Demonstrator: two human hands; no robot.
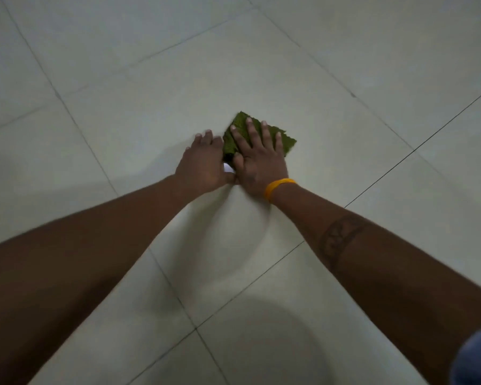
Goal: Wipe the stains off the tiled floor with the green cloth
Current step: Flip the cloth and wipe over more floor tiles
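The green cloth lies flat on the pale tiled floor near the middle of the view. My right hand presses down on it with the palm flat and the fingers spread; an orange band circles that wrist. My left hand rests palm down on the floor right beside it, touching the cloth's left edge and the right thumb. A small white bit shows between the two hands; what it is cannot be made out. No stain is visible on the tiles around the cloth.
Large pale tiles with dark grout lines stretch out on every side. A blue sleeve edge shows at the bottom right corner. My shadow falls on the floor near the bottom.
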